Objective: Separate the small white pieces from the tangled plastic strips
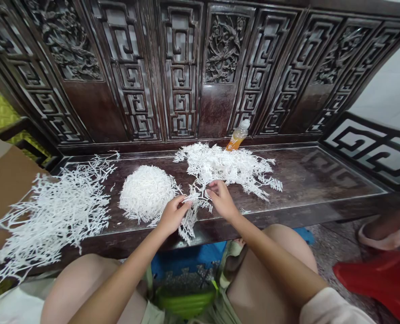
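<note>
My left hand (174, 214) pinches a white branching plastic sprig (189, 221) near the front edge of the dark wooden bench. Close to its right, my right hand (221, 198) has thumb and fingers closed at the same sprig's upper right side. Behind my hands lies a heap of white leafy sprigs (220, 164). Left of my left hand is a rounded pile of small white pieces (147, 191). Farther left, a large tangle of bare white stems (63, 211) spreads over the bench end.
A bottle of orange drink (237, 136) leans by the carved wooden backrest (181, 72). Brown cardboard (7, 184) sits at the far left. Below are a green plastic seat (184, 302), a blue mat (193, 258) and a red plastic stool (375, 279). Another person's foot (385, 236) shows at right.
</note>
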Demonstrator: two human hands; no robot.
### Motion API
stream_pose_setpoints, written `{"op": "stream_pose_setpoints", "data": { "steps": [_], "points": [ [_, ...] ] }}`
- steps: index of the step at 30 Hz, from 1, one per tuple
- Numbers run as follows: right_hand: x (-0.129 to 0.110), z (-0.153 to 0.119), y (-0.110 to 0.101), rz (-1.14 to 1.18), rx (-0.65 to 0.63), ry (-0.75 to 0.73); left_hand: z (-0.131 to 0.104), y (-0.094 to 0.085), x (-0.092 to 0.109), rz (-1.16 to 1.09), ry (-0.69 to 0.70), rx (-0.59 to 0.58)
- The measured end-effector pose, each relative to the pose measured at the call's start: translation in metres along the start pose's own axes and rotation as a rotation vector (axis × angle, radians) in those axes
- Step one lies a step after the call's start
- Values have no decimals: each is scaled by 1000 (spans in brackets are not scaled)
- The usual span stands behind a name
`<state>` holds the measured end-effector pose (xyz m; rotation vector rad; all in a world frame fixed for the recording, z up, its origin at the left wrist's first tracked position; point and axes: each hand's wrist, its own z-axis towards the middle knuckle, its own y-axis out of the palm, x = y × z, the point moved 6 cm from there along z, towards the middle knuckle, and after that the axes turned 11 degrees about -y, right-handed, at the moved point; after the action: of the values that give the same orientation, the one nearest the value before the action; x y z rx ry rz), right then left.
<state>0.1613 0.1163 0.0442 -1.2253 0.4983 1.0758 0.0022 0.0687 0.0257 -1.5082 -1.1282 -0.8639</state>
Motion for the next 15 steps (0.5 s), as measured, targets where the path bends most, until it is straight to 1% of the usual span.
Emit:
{"op": "stream_pose_setpoints", "data": {
  "steps": [1, 2, 3, 4, 5, 7, 11, 13, 15],
  "points": [
    [-11, 0, -2, -28, -5, -121, -1, 2, 0, 1, -2, -37],
    [-24, -1, -2, -39, -54, -240, -1, 4, 1, -1, -2, -75],
    [-35, -3, 1, -35, -132, -338, -2, 6, 2, -14, 0, -103],
    [-43, -6, 5, -21, -216, -400, -3, 6, 4, -36, 3, -122],
    [-48, -8, 9, -2, -288, -425, -4, 6, 5, -62, 7, -132],
    [-50, -11, 13, 47, -367, -395, -4, 3, 9, -107, 13, -133],
    [-39, -9, 18, 234, -380, -228, -3, -4, 16, -121, 17, -112],
    [-33, -9, 22, 356, -390, -130, -3, -9, 19, -90, 33, -57],
    [-30, -9, 25, 460, -397, -36, -5, -16, 23, -45, 82, 40]
  ]
}}
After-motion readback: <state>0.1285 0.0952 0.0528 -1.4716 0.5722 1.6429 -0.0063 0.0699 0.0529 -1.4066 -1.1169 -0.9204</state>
